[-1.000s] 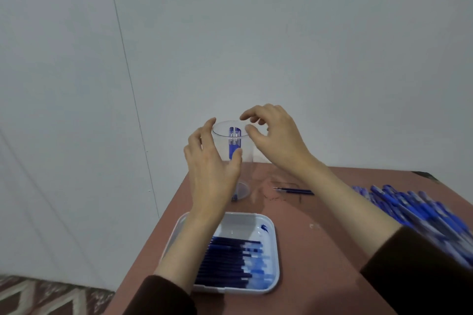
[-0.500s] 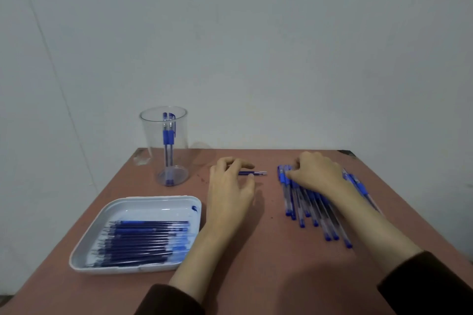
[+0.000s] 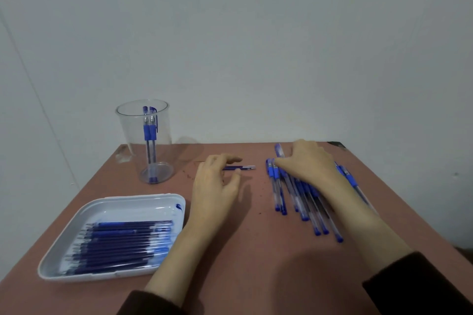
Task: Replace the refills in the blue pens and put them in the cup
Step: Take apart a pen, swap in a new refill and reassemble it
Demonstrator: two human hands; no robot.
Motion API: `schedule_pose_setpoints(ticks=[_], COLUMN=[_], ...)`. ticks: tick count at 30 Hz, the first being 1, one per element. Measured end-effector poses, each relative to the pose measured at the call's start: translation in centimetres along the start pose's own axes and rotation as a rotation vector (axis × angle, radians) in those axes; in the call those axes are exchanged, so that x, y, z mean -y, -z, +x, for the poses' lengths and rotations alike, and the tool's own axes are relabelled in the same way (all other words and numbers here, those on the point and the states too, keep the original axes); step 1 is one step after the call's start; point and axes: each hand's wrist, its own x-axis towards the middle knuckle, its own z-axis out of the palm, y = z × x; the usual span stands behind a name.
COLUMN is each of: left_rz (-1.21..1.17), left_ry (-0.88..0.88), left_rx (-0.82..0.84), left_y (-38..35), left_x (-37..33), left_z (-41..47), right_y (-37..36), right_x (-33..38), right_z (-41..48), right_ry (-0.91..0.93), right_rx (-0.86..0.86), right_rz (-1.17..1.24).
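**Staging Between Pens: Hand and Part Positions**

1. Cup. The clear plastic cup (image 3: pixel 125 133) stands upright near the far left corner of the table (image 3: pixel 243 258). Two finished blue pens (image 3: pixel 149 133) stand in it, caps up. I keep it far back so it stays clear of both working hands.

2. Refill supply. The white tray (image 3: pixel 138 198) sits along the left edge, toward the near left corner. The new refills (image 3: pixel 120 243) lie side by side in it. Its rim stops them from rolling, and my left hand can reach it easily.

3. Loose refill. One single refill (image 3: pixel 243 168) lies flat on the table between my hands, toward the far edge. It lies apart from the tray, which suggests it is a removed refill and not a fresh one.

4. Left hand. My left hand (image 3: pixel 215 186) hovers palm down over the left end of that refill, fingers loosely curled. My fingers hide that end, so I cannot tell whether I pinch it or only come near it.

5. Right hand. My right hand (image 3: pixel 307 163) rests palm down on the row of unprocessed blue pens (image 3: pixel 277 194), which lies toward the right edge. The fingers are nearly straight and lie across the cap ends. They grip no pen and none is lifted. The flat hand keeps the row from rolling while I select one.

6. Status. Most pens remain outside the cup, so I judge the task to be in its early stage.
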Motion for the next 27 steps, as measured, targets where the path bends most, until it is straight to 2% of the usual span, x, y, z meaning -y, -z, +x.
schedule_pose_setpoints(ticks=[2,4,8,15,27], left_rz=[-0.133,-0.286,-0.488,-0.473,-0.564], left_ry=[0.066,0.136,0.211,0.231,0.240], left_rx=[-0.016,-0.030,-0.020,-0.038,0.005], left_y=[0.3,0.8,1.4,1.9,2.2], left_x=[-0.2,-0.6,-0.9,-0.2,-0.5], left_z=[0.5,1.1,1.5,1.5,1.6], right_y=[0.2,0.0,-2.3,-4.1,-3.9], right_x=[0.6,1.5,2.7,2.2,2.0], right_z=[-0.6,-1.4,-2.1,-2.3,-3.1], right_ry=[0.121,0.270,0.459,0.475,0.402], right_rx=[-0.068,-0.054,-0.120,-0.258,-0.206], right_rz=[0.230,0.432,0.416,0.468,0.340])
